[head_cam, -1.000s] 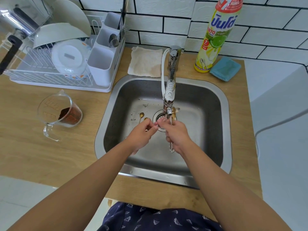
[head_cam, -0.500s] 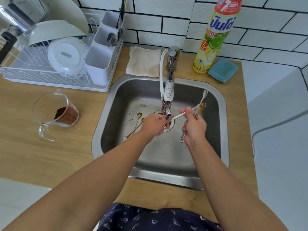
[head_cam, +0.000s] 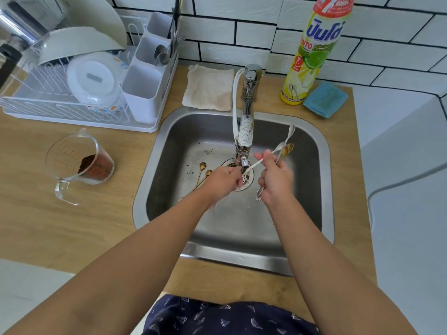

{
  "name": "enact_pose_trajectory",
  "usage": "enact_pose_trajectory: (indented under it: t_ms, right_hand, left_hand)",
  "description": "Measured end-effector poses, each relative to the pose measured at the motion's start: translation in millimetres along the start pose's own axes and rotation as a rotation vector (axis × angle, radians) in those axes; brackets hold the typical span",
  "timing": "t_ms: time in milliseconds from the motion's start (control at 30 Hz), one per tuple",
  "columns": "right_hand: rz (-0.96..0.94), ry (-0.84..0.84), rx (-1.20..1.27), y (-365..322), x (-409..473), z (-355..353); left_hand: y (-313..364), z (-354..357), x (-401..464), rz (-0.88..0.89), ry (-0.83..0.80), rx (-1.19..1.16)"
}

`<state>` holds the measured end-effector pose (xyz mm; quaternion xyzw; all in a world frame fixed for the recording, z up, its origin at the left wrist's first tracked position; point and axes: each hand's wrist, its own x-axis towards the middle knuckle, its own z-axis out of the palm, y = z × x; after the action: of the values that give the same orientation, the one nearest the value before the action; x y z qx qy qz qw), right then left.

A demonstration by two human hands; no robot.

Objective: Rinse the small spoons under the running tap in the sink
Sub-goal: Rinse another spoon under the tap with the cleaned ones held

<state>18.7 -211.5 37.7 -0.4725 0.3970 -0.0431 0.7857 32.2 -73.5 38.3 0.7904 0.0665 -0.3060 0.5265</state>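
Over the steel sink (head_cam: 154, 180), my right hand (head_cam: 275, 181) grips a bunch of small spoons (head_cam: 285, 147), silver and gold, bowls up and to the right. My left hand (head_cam: 221, 181) pinches the handle end of one silver spoon (head_cam: 256, 163) just under the tap spout (head_cam: 244, 141), above the drain (head_cam: 248, 178). Two gold spoons (head_cam: 202, 170) lie on the sink floor to the left of my left hand. Running water is too faint to make out.
A dish rack (head_cam: 72, 93) with plates and a cutlery holder stands back left. A measuring jug (head_cam: 79, 160) with brown powder sits left of the sink. A folded cloth (head_cam: 209, 87), a dish soap bottle (head_cam: 314, 49) and a blue sponge (head_cam: 325, 99) line the back.
My right hand has moved right and up from under the spout, carrying the spoon bunch. One silver spoon now spans between both hands under the tap.
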Motion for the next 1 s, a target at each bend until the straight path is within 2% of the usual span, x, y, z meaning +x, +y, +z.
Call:
enact_pose_trajectory:
  t_ms: [100, 233, 400, 567, 633, 700, 800, 867, 1000]
  right_hand:
    - [-0.018, -0.022, -0.056, -4.6, 5.7, -4.9]
    - [0.020, -0.085, -0.067, 2.6, 2.3, -3.0]
    - [0.023, -0.143, -0.071, 4.5, -1.8, -3.0]
    - [-0.002, -0.080, -0.081, -7.0, 1.1, -6.2]
    - [0.000, -0.100, -0.084, -6.7, -2.7, -5.8]
    - [0.002, -0.145, -0.081, -3.9, -10.2, -1.1]
    - [-0.002, -0.160, -0.139, -3.5, -15.5, 1.5]
    - [-0.004, -0.160, -0.218, -2.6, -15.3, -0.3]
    - [0.035, -0.231, -0.344, 15.2, -16.9, 1.9]
  left_hand:
    - [-8.9, -10.0, 1.0, -0.051, -0.201, -0.162]
    - [-12.7, -14.8, -0.8, -0.027, -0.188, -0.229]
    - [-4.1, -6.0, -3.9, 0.008, -0.152, -0.117]
    - [-4.5, -3.8, -4.7, -0.034, -0.322, -0.442]
    - [0.3, -5.4, -4.4, -0.099, -0.260, -0.351]
    - [6.9, -7.4, -5.7, -0.152, -0.114, -0.160]
    - [4.2, -10.0, -5.1, -0.105, 0.009, -0.042]
    - [-2.0, -13.3, -7.6, -0.064, -0.025, -0.012]
    - [-8.3, -24.4, -15.0, -0.099, -0.136, 0.010]
